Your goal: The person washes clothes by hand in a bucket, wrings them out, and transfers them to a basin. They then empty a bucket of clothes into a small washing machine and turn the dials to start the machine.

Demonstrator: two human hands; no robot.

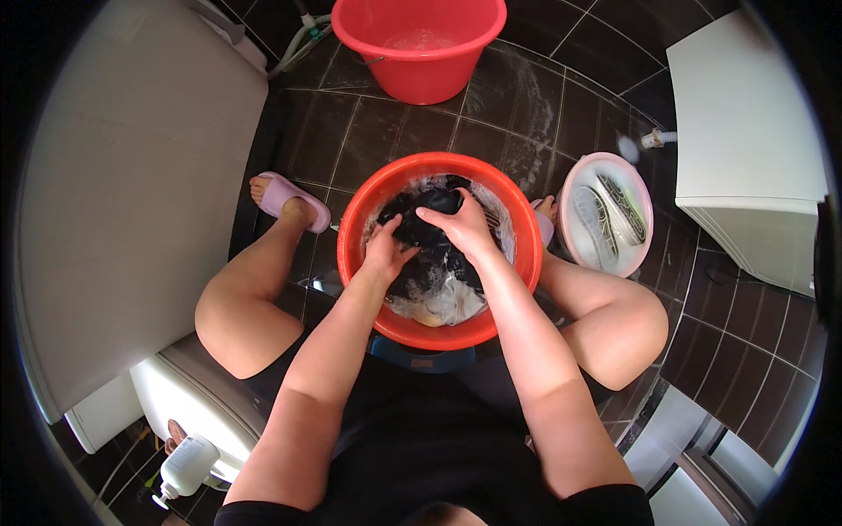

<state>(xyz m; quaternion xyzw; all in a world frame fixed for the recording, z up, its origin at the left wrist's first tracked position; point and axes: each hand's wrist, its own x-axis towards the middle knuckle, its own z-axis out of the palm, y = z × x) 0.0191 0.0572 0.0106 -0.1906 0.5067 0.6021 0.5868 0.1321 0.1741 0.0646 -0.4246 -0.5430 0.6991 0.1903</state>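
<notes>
Between my knees is an orange-red basin (353, 232) of sudsy water. Wet black cloth (423, 230) lies bunched in it, its exact kind of garment not clear. My left hand (386, 252) grips the cloth's left side, fingers curled with part of them hidden in the folds. On the right side, my right hand (467, 230) holds a raised bunch of the same cloth between thumb and fingers. A whitish cloth (460, 302) sits in the water at the basin's near side. More black fabric spreads beneath both hands.
A larger red bucket (421, 79) stands beyond the basin. To the right, a pink bucket (568, 206) holds shoes (614, 215) in foamy water. A white cabinet-like unit (745, 131) is at far right. A white pump bottle (189, 465) stands at lower left.
</notes>
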